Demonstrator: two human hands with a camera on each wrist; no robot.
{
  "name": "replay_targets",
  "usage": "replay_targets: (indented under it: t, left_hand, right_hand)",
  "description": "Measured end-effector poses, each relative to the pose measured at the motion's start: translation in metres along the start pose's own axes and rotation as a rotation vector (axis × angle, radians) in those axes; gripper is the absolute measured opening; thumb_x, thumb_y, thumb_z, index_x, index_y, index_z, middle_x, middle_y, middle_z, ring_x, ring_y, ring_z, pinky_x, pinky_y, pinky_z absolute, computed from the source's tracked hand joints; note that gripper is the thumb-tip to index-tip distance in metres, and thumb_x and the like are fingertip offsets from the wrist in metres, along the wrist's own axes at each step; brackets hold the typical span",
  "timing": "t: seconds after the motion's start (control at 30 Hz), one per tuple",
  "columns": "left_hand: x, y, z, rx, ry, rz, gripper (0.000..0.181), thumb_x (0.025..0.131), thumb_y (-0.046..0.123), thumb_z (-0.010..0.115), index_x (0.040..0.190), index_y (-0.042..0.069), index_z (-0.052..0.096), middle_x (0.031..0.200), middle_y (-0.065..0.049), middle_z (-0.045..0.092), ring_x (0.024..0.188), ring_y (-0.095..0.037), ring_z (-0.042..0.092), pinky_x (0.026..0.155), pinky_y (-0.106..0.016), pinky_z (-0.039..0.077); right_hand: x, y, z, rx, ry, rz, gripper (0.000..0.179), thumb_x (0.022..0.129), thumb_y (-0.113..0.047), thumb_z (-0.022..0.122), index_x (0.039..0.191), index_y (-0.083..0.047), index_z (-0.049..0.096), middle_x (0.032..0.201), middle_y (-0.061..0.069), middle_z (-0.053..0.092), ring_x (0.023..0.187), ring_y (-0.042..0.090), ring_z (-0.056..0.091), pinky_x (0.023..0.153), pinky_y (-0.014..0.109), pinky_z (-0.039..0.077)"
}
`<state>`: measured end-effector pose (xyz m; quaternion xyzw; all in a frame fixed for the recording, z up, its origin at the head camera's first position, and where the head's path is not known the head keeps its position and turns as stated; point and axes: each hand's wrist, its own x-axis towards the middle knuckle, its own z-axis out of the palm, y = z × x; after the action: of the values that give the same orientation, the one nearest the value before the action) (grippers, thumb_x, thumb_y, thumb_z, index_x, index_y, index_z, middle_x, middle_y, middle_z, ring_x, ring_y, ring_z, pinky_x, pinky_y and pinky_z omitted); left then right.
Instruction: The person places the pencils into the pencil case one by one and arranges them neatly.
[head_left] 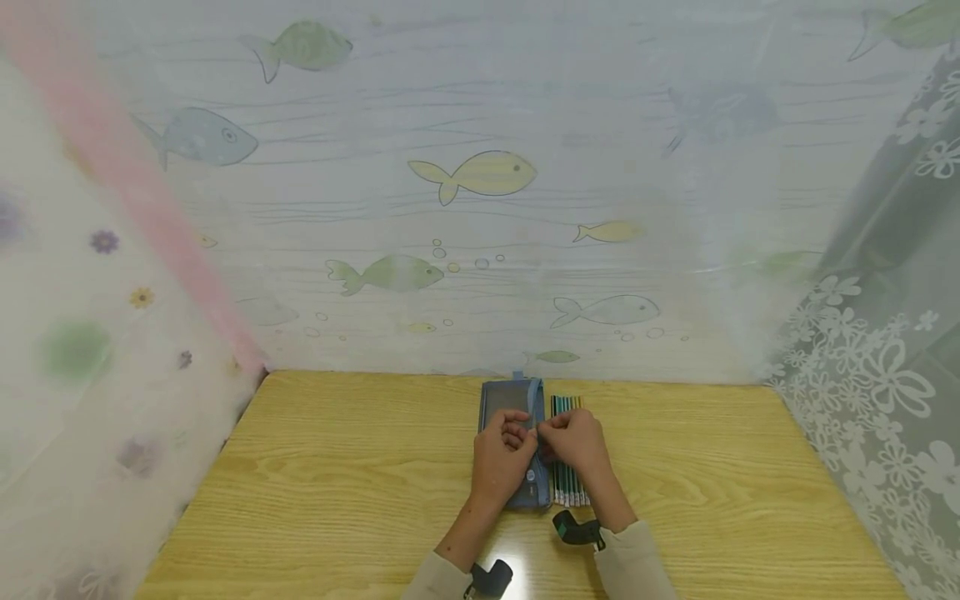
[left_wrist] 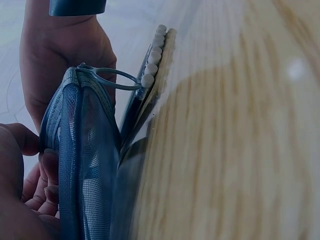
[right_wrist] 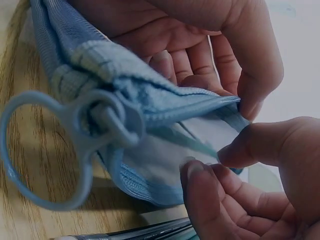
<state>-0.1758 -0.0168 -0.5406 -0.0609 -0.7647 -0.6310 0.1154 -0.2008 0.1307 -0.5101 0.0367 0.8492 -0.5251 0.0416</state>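
Note:
A blue mesh zip pencil case [head_left: 498,398] lies on the table beneath both hands. My left hand [head_left: 499,460] pinches one edge of its opening between thumb and finger. Opposite it, my right hand [head_left: 579,438] has thumb and fingertips together at the other edge of the mouth. In the right wrist view the zipper is undone, and the case gapes between the two hands; a pale inside [right_wrist: 165,155] shows. A large blue ring zip pull [right_wrist: 82,192] hangs at the near end. A row of several pencils [head_left: 568,406] lies just right of the case.
The wooden table [head_left: 337,467] spreads to both sides. A fish-patterned curtain [head_left: 472,275] hangs at its back, and a flowered sheet [head_left: 97,350] at the left. Pale rounded pencil ends [left_wrist: 154,57] stand close beside the case in the left wrist view.

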Motion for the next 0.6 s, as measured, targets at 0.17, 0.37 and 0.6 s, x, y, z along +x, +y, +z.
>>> replay_targets:
  t: [0.17, 0.37, 0.6]
  left_hand:
    - [0.0, -0.001, 0.0, -0.003, 0.001, 0.012, 0.022, 0.096, 0.006, 0.074, 0.118, 0.005, 0.07, 0.084, -0.001, 0.07, 0.067, -0.009, 0.064, 0.064, -0.024, 0.055]
    - [0.0, 0.0, -0.001, 0.011, 0.007, 0.019, 0.022, 0.096, 0.006, 0.075, 0.117, 0.006, 0.07, 0.082, 0.0, 0.069, 0.066, -0.009, 0.063, 0.063, -0.024, 0.054]
    - [0.001, -0.001, -0.001, 0.01, 0.003, 0.013, 0.021, 0.097, 0.007, 0.075, 0.117, 0.007, 0.07, 0.082, 0.0, 0.069, 0.065, -0.008, 0.063, 0.061, -0.023, 0.053]
  right_hand:
    - [0.0, -0.001, -0.003, -0.007, -0.001, -0.006, 0.019, 0.095, -0.011, 0.071, 0.095, 0.005, 0.081, 0.073, 0.011, 0.076, 0.062, 0.027, 0.075, 0.063, 0.04, 0.063]
    - [0.003, 0.005, -0.012, -0.118, 0.049, -0.051, 0.015, 0.092, -0.013, 0.072, 0.09, -0.001, 0.082, 0.074, 0.006, 0.075, 0.06, 0.019, 0.071, 0.058, 0.035, 0.059]
    - [0.007, 0.015, -0.024, -0.322, 0.143, -0.122, 0.011, 0.09, -0.015, 0.073, 0.087, -0.005, 0.077, 0.079, 0.005, 0.073, 0.068, 0.018, 0.066, 0.063, 0.038, 0.055]
